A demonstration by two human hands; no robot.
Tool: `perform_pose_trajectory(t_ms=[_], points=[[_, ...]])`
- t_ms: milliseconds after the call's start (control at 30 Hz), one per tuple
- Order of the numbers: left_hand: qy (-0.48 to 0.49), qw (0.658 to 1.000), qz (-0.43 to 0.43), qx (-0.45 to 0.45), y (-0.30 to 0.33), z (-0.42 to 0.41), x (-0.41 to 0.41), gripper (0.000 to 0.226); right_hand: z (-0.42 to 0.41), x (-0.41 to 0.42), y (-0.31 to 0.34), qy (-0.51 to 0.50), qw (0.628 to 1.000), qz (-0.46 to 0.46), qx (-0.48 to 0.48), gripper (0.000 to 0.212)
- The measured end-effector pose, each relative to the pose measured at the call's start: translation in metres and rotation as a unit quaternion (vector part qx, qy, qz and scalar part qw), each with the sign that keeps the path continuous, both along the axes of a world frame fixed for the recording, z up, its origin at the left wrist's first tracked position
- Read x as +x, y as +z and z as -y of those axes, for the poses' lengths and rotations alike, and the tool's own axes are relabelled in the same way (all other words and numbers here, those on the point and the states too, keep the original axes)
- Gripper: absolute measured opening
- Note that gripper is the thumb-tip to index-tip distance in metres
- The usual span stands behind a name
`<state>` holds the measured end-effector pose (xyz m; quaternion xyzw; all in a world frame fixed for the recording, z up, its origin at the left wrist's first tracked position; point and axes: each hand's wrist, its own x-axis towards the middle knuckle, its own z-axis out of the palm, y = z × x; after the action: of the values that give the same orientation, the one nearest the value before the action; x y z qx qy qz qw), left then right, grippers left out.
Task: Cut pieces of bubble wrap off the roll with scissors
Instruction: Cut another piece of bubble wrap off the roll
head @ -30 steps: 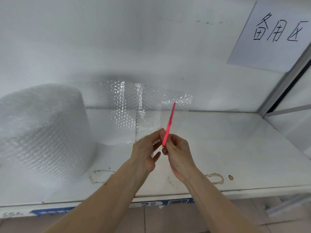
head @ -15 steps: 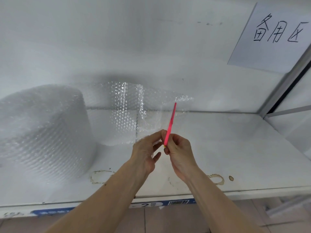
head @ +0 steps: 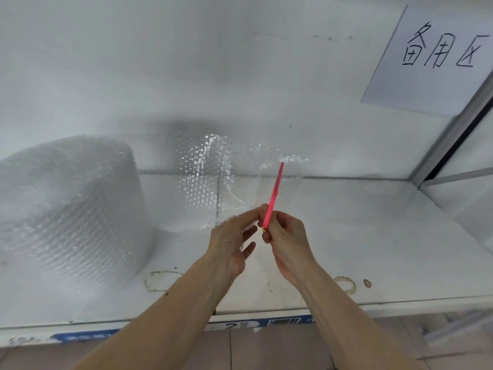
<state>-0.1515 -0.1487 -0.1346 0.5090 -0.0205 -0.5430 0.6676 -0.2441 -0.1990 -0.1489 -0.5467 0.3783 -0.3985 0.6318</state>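
The sheet of bubble wrap (head: 213,182) is standing unrolled at the frame's centre, trailing from the big roll (head: 69,206) sitting at the left on the white shelf (head: 373,236). The left hand (head: 232,241) is pinching the sheet's near edge between thumb and forefinger. Just beside it, the right hand (head: 286,236) is curling around the pink scissors (head: 274,193), blades pointing up and away, pressed together. A paper sign (head: 432,57) with handwritten characters is hanging in the upper right.

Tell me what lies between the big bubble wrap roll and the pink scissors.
In the head view, a loose sheet of bubble wrap spans from the roll to the scissors; the left hand pinches its near edge beside the blades.
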Motion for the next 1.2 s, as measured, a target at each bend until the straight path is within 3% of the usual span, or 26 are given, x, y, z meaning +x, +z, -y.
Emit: perform_pose_trajectory(t_ms=[100,700,1200], points=[[0.002,1.0,0.005,0.003,-0.0005,-0.0006,0.0006,0.03,0.0006,0.0004,0.0033,0.001,1.0,0.001,0.015,0.065],[-0.001,1.0,0.008,0.002,-0.0035,-0.0005,-0.0015,0.022,0.0071,-0.0026,0.0063,-0.013,0.999,0.02,0.03,0.039],[0.0,1.0,0.005,0.002,-0.0056,0.0005,-0.0015,0.024,0.0086,-0.0029,0.0099,-0.015,0.999,0.015,0.035,0.043]])
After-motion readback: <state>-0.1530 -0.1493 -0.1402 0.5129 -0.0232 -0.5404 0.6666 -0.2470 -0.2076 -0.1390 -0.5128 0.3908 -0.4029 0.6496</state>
